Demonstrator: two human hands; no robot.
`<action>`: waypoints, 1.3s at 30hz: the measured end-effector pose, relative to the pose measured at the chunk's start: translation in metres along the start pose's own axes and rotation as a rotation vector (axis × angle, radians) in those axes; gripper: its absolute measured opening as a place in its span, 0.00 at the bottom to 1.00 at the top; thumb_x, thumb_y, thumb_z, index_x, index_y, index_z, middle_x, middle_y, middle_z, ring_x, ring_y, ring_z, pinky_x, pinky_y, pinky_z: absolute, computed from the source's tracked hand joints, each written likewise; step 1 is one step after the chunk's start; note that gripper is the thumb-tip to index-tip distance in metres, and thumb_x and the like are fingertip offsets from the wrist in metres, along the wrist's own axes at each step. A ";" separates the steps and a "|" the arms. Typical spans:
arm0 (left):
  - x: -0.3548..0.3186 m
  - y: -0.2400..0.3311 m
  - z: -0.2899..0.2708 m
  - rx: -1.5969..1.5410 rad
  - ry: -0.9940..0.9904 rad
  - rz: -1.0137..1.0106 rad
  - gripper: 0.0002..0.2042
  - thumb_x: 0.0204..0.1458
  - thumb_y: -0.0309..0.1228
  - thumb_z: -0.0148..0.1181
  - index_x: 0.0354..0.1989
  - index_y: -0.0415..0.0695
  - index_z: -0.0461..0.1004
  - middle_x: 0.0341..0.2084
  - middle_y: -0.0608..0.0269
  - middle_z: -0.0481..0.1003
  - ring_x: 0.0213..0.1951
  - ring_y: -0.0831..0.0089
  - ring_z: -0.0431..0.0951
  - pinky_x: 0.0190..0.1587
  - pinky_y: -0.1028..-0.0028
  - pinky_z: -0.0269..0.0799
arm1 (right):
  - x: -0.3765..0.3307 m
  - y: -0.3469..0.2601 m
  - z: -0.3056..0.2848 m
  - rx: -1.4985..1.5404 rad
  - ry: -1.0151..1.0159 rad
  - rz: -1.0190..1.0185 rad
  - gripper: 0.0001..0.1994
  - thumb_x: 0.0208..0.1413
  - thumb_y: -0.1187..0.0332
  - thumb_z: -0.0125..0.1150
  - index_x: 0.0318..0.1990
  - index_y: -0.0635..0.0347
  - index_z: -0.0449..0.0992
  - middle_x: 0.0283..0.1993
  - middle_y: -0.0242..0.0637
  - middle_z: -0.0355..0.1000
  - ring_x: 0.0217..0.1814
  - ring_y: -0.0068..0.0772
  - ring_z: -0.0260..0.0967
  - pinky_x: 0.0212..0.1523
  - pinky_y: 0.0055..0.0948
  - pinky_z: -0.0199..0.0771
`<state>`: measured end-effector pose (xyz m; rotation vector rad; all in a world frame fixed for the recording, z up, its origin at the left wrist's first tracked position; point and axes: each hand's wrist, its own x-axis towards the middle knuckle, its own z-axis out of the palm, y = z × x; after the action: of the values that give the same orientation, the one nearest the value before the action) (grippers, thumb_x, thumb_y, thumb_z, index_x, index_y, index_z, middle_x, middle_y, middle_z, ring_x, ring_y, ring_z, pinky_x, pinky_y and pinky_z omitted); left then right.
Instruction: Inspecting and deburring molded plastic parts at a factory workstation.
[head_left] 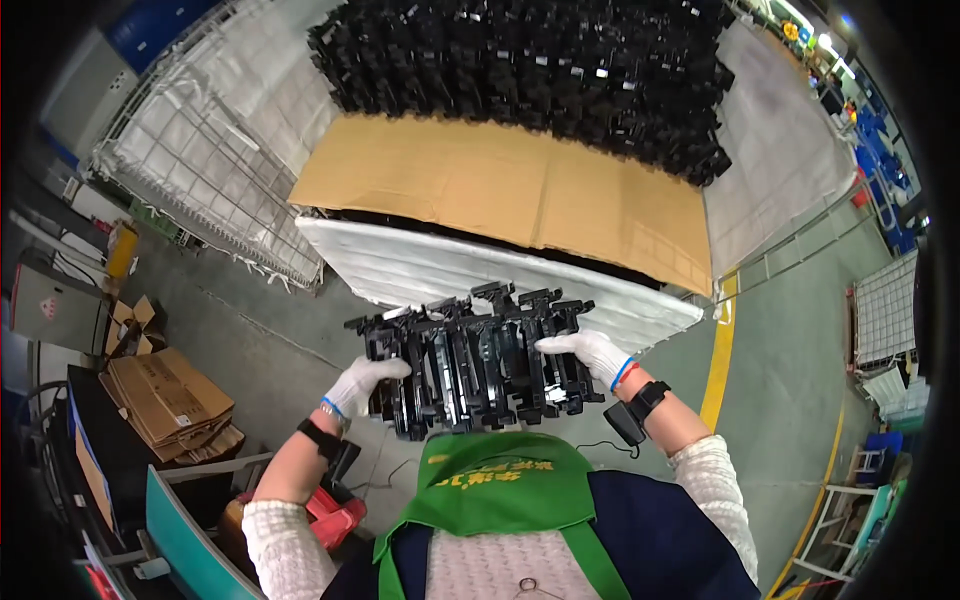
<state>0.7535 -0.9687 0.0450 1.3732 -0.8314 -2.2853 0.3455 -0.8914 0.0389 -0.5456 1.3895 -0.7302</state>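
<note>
Between my two gloved hands is a row of several black plastic parts (470,365), pressed side by side and held in front of my body. My left hand (368,384), in a white glove, grips the left end of the row with its thumb over the top. At the right end, my right hand (590,352), gloved too, clamps the row with its thumb laid across the upper side. The undersides of the parts and most of my fingers are hidden. Just beyond the row stands a wire cage bin lined with white sheeting (500,270).
Inside the bin, a brown cardboard sheet (500,185) lies before a tall stack of similar black parts (530,75). The bin's mesh side panel (205,170) swings out at left. Flattened cartons (170,400) and a green-topped table (195,530) are at lower left. A yellow line (718,360) marks the floor at right.
</note>
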 end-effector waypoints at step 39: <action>0.260 0.166 -0.068 0.341 -0.182 -0.331 0.17 0.54 0.26 0.69 0.53 0.41 0.83 0.43 0.61 0.85 0.41 0.70 0.86 0.49 0.66 0.84 | 0.152 -0.051 -0.004 0.537 0.232 0.237 0.23 0.56 0.61 0.79 0.56 0.63 0.84 0.50 0.36 0.84 0.49 0.31 0.82 0.56 0.33 0.82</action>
<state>0.6900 -1.2632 -0.0498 1.5588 -1.1724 -2.6441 0.3382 -1.0376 -0.0273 0.1281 1.3659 -0.9473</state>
